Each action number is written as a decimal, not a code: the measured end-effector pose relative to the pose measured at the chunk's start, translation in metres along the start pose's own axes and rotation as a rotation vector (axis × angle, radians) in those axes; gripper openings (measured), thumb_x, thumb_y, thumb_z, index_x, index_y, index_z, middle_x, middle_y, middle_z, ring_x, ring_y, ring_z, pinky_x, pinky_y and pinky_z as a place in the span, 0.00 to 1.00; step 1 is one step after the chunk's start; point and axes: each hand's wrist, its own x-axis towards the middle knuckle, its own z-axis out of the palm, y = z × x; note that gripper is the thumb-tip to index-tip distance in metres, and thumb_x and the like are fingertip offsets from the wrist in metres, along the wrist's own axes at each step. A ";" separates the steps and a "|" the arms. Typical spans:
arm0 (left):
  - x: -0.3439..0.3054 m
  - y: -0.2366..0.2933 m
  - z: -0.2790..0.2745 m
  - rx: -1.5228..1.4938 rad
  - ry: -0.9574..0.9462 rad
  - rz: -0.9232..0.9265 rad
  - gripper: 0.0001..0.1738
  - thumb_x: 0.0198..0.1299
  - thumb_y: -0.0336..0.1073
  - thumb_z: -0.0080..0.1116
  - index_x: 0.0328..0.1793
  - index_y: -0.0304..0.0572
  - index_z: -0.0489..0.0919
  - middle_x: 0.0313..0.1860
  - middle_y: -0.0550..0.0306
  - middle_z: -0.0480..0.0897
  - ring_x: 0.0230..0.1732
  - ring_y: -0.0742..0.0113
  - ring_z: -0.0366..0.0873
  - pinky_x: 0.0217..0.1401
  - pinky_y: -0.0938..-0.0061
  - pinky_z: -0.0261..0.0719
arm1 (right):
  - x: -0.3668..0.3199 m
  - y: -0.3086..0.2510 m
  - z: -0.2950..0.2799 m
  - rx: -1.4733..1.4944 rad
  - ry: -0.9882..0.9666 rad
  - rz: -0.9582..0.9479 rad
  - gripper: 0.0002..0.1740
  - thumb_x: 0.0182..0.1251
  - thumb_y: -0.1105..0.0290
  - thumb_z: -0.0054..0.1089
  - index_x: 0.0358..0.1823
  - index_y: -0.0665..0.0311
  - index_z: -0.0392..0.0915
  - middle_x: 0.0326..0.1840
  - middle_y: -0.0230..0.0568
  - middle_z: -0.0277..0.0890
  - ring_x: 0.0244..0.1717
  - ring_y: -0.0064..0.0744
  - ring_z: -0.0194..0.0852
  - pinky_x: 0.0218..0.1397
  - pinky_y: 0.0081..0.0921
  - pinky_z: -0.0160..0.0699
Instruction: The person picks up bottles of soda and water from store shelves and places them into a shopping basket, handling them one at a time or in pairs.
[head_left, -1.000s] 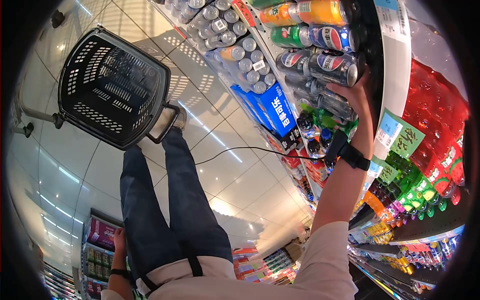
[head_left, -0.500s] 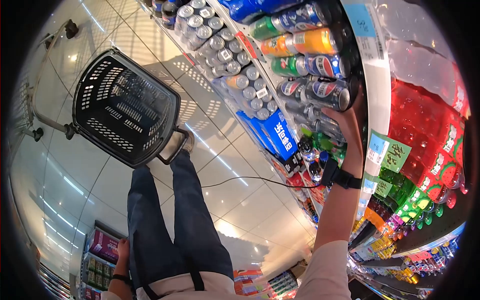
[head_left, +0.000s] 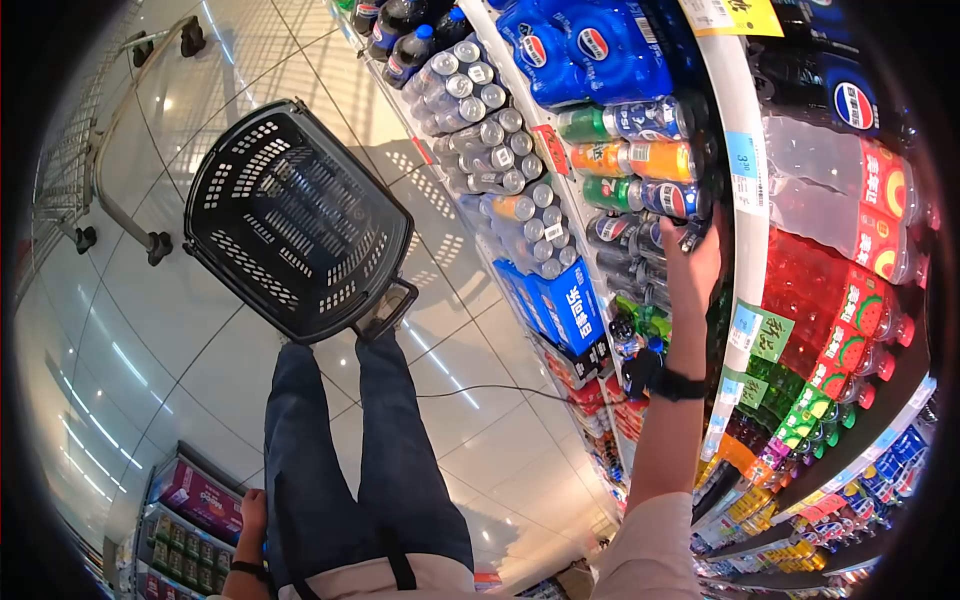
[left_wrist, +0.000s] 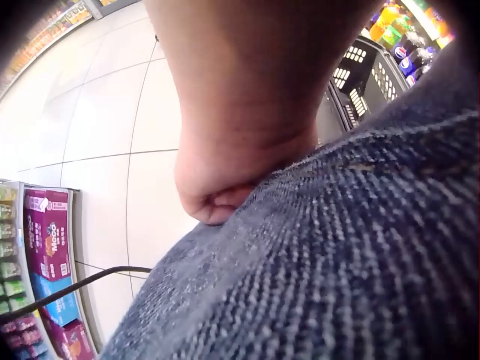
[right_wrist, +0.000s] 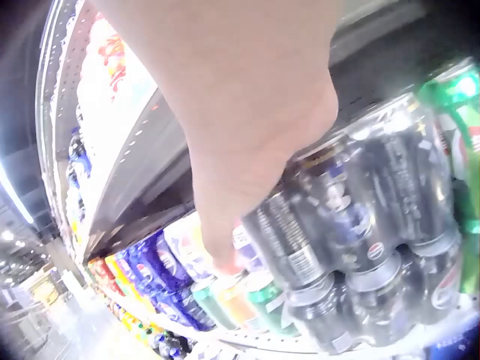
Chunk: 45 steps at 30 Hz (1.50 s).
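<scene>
In the head view, my right hand (head_left: 695, 265) reaches into the shelf and grips the end of a clear-wrapped pack of black Pepsi cans (head_left: 612, 230). From the right wrist view, the thumb (right_wrist: 221, 251) points down beside the black cans (right_wrist: 352, 217), while the other fingers are hidden behind the hand and pack. Blue Pepsi cans (head_left: 668, 198) lie right beside that hand. My left hand (head_left: 254, 510) hangs beside the thigh with its fingers loosely curled and nothing in it; the left wrist view shows it against the jeans (left_wrist: 322, 247).
A black shopping basket (head_left: 205, 235) stands on the tiled floor in front of my legs. Beyond it is a metal cart (head_left: 100, 150). Blue-wrapped bottles (head_left: 590, 50) and red drink bottles (head_left: 810, 290) fill nearby shelves. A black cable (head_left: 480, 388) runs to my right wrist.
The head view has shifted, bringing blue-wrapped bottles into sight. My right hand has moved over the black cans' near end, covering the can lid seen earlier. The left hand stays by the thigh.
</scene>
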 end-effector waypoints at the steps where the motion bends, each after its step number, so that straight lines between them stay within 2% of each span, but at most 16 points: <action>1: 0.001 -0.007 0.000 -0.008 0.020 0.013 0.16 0.58 0.39 0.53 0.40 0.32 0.82 0.36 0.43 0.85 0.41 0.52 0.83 0.48 0.62 0.77 | 0.011 -0.005 0.005 -0.051 0.002 -0.046 0.50 0.53 0.52 0.72 0.71 0.73 0.59 0.68 0.59 0.66 0.70 0.51 0.63 0.71 0.38 0.60; 4: -0.004 0.000 -0.003 -0.084 -0.009 -0.009 0.16 0.59 0.39 0.52 0.40 0.32 0.82 0.36 0.44 0.84 0.41 0.54 0.82 0.48 0.64 0.76 | 0.036 -0.013 0.028 0.158 -0.055 0.088 0.52 0.51 0.50 0.72 0.71 0.74 0.59 0.61 0.59 0.73 0.63 0.51 0.72 0.66 0.40 0.67; 6: -0.013 0.010 -0.002 -0.094 -0.018 -0.021 0.16 0.59 0.39 0.52 0.40 0.32 0.82 0.36 0.44 0.84 0.41 0.55 0.82 0.48 0.64 0.76 | 0.046 -0.009 0.039 -0.211 -0.017 0.052 0.53 0.49 0.48 0.73 0.70 0.74 0.59 0.54 0.58 0.77 0.55 0.50 0.78 0.61 0.42 0.72; 10: -0.015 0.006 0.001 -0.160 -0.014 -0.050 0.16 0.60 0.40 0.52 0.42 0.33 0.82 0.38 0.44 0.84 0.43 0.55 0.81 0.49 0.65 0.75 | 0.041 -0.027 0.038 -0.383 0.005 0.025 0.51 0.50 0.50 0.72 0.70 0.72 0.59 0.55 0.59 0.76 0.55 0.53 0.77 0.60 0.44 0.73; 13: -0.010 -0.012 0.013 -0.204 -0.019 -0.011 0.16 0.60 0.40 0.51 0.42 0.33 0.81 0.37 0.45 0.84 0.43 0.56 0.81 0.48 0.65 0.75 | 0.044 -0.006 0.047 -0.470 0.080 -0.092 0.49 0.52 0.52 0.70 0.70 0.72 0.59 0.55 0.59 0.75 0.56 0.55 0.76 0.60 0.45 0.72; 21: -0.012 0.017 -0.002 -0.260 -0.001 -0.042 0.16 0.58 0.39 0.52 0.40 0.32 0.82 0.34 0.48 0.84 0.40 0.58 0.81 0.46 0.66 0.76 | 0.039 -0.026 0.034 -0.369 -0.115 0.126 0.48 0.52 0.56 0.69 0.70 0.72 0.58 0.60 0.61 0.71 0.60 0.57 0.70 0.65 0.45 0.67; 23: -0.006 0.009 -0.001 -0.334 -0.011 -0.056 0.15 0.57 0.38 0.53 0.40 0.32 0.82 0.34 0.48 0.85 0.40 0.59 0.81 0.47 0.68 0.77 | 0.011 -0.030 0.040 -0.506 0.153 -0.238 0.49 0.51 0.58 0.69 0.71 0.71 0.57 0.64 0.62 0.66 0.63 0.61 0.65 0.67 0.48 0.62; 25: 0.014 -0.015 0.003 -0.341 -0.044 -0.031 0.15 0.57 0.38 0.54 0.41 0.33 0.82 0.34 0.49 0.85 0.40 0.60 0.81 0.47 0.68 0.77 | -0.022 -0.049 0.035 -0.303 0.101 -0.291 0.49 0.50 0.65 0.68 0.73 0.71 0.53 0.67 0.63 0.60 0.67 0.62 0.59 0.70 0.50 0.57; 28: 0.011 0.014 -0.022 -0.377 -0.056 -0.017 0.15 0.58 0.39 0.55 0.42 0.34 0.83 0.32 0.51 0.84 0.37 0.63 0.80 0.43 0.68 0.77 | -0.103 -0.074 0.012 -0.009 -0.060 -0.374 0.46 0.51 0.72 0.66 0.73 0.71 0.54 0.71 0.61 0.59 0.70 0.60 0.56 0.73 0.48 0.54; 29: 0.010 0.022 -0.032 -0.402 -0.073 0.035 0.15 0.58 0.40 0.56 0.42 0.34 0.83 0.32 0.53 0.84 0.35 0.64 0.80 0.41 0.69 0.77 | -0.133 -0.085 -0.003 -0.037 -0.219 -0.242 0.46 0.51 0.72 0.66 0.73 0.71 0.55 0.70 0.61 0.59 0.70 0.61 0.56 0.72 0.48 0.55; 30: 0.006 0.038 -0.046 -0.417 -0.082 0.041 0.15 0.58 0.40 0.57 0.42 0.35 0.83 0.31 0.54 0.83 0.34 0.66 0.79 0.39 0.70 0.76 | -0.166 -0.077 -0.007 0.000 -0.277 -0.291 0.46 0.51 0.72 0.66 0.72 0.71 0.55 0.70 0.61 0.59 0.70 0.61 0.56 0.73 0.48 0.54; 32: -0.007 0.073 -0.079 -0.379 -0.077 0.088 0.14 0.58 0.39 0.57 0.42 0.35 0.82 0.30 0.57 0.82 0.31 0.69 0.77 0.36 0.71 0.75 | -0.229 -0.069 -0.026 0.087 -0.499 -0.126 0.46 0.51 0.70 0.67 0.72 0.71 0.55 0.71 0.61 0.58 0.71 0.60 0.54 0.73 0.47 0.54; 34: 0.003 0.083 -0.095 -0.396 -0.093 0.138 0.14 0.58 0.38 0.57 0.43 0.35 0.82 0.29 0.56 0.82 0.29 0.68 0.77 0.33 0.71 0.76 | -0.289 -0.079 -0.062 0.076 -0.528 -0.006 0.44 0.51 0.69 0.67 0.71 0.70 0.57 0.68 0.62 0.61 0.70 0.60 0.57 0.73 0.46 0.56; 37: 0.001 0.113 -0.135 -0.480 -0.180 0.147 0.12 0.61 0.36 0.55 0.44 0.34 0.80 0.25 0.54 0.79 0.23 0.67 0.76 0.24 0.73 0.75 | -0.375 -0.066 -0.100 0.085 -0.488 0.072 0.44 0.53 0.68 0.66 0.72 0.67 0.57 0.66 0.62 0.64 0.68 0.59 0.60 0.72 0.45 0.59; 39: 0.017 0.121 -0.152 -0.496 -0.207 0.190 0.12 0.61 0.36 0.56 0.45 0.34 0.79 0.24 0.55 0.78 0.23 0.67 0.76 0.24 0.73 0.75 | -0.420 -0.058 -0.119 0.225 -0.491 0.291 0.41 0.53 0.67 0.65 0.70 0.67 0.60 0.61 0.59 0.70 0.64 0.54 0.66 0.68 0.43 0.65; 45: 0.032 0.159 -0.211 -0.452 -0.228 0.364 0.11 0.59 0.36 0.58 0.43 0.36 0.78 0.24 0.55 0.78 0.21 0.68 0.75 0.22 0.73 0.75 | -0.499 -0.062 -0.157 0.306 -0.269 0.593 0.37 0.53 0.66 0.65 0.67 0.64 0.65 0.56 0.51 0.76 0.55 0.47 0.76 0.59 0.39 0.75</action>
